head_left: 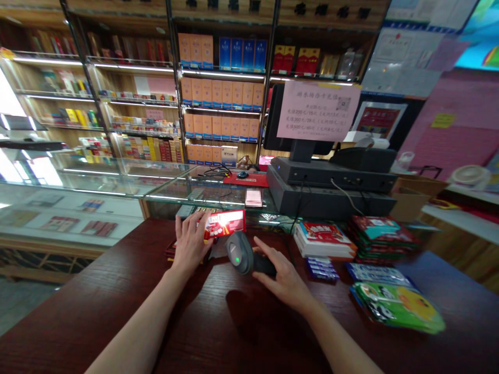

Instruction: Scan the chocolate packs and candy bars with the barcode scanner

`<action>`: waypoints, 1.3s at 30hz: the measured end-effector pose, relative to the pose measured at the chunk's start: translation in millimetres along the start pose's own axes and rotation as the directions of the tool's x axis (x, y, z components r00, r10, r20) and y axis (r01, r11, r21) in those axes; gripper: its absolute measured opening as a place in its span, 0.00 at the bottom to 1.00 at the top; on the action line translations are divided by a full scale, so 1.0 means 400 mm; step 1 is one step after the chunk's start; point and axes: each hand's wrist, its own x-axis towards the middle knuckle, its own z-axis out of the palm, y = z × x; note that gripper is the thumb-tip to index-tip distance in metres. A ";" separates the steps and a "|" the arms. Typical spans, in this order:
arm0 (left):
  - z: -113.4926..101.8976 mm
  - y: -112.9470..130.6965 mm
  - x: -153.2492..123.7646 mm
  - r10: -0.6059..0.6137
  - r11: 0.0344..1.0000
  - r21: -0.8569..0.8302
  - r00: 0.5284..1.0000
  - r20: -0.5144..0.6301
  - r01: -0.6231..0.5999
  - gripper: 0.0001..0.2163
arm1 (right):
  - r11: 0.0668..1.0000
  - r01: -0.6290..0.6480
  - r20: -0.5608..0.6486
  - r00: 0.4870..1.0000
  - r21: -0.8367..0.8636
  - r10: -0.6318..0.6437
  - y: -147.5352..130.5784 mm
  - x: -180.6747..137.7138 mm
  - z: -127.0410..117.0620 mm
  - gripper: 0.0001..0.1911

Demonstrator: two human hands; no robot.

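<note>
My left hand (pixel 191 241) grips a flat red-and-white packet (pixel 222 224) by its left end, above the dark wooden counter. A bright patch lies across the packet's face. My right hand (pixel 280 272) is around the handle of a dark grey barcode scanner (pixel 239 254), its index finger stretched out along the top. A green light glows on the scanner's back, and its head points away from me, close to the packet but apart from it. Under my left hand lie more packets, mostly hidden by the fingers.
On the right of the wooden counter (pixel 202 322) lie white-and-red boxes (pixel 323 239), a stack of dark red packs (pixel 380 236), blue packs (pixel 322 268) and a green bag (pixel 397 306). Behind stand a cash register (pixel 331 182), a glass display case (pixel 105 179) and stocked shelves.
</note>
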 end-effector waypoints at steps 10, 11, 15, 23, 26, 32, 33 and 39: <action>-0.003 0.001 0.001 -0.009 1.000 -0.013 1.000 -0.002 0.009 0.36 | 0.998 0.013 0.181 0.984 -0.058 -0.002 -0.002 -0.006 -0.006 0.42; -0.003 0.001 0.001 -0.008 1.000 -0.016 1.000 -0.004 0.008 0.36 | 0.998 0.015 0.224 0.974 -0.067 0.000 -0.005 -0.007 -0.006 0.42; -0.003 0.001 0.001 -0.005 1.000 -0.009 1.000 -0.003 0.005 0.36 | 0.994 0.021 0.347 0.938 -0.109 0.018 -0.014 -0.011 -0.002 0.42; -0.006 0.005 0.002 -0.015 1.000 -0.017 1.000 -0.008 0.015 0.36 | 0.992 0.027 0.419 0.907 -0.125 0.028 -0.012 -0.016 0.013 0.41; -0.005 0.005 0.002 -0.013 1.000 -0.014 1.000 -0.009 0.012 0.36 | 0.991 0.031 0.419 0.908 -0.128 0.026 -0.015 -0.016 0.013 0.41; -0.007 0.009 0.003 0.010 1.000 -0.017 1.000 0.002 -0.010 0.34 | 0.997 -0.002 0.336 0.941 -0.076 0.027 -0.027 -0.013 0.003 0.39; -0.007 0.010 0.003 0.021 1.000 -0.022 1.000 0.004 -0.021 0.34 | 0.998 -0.020 0.290 0.956 -0.051 0.035 -0.023 -0.012 0.004 0.35; -0.013 0.033 0.005 0.092 0.994 -0.069 0.996 0.021 -0.090 0.34 | 0.964 -0.194 -0.111 0.970 0.183 0.216 0.045 0.004 0.032 0.24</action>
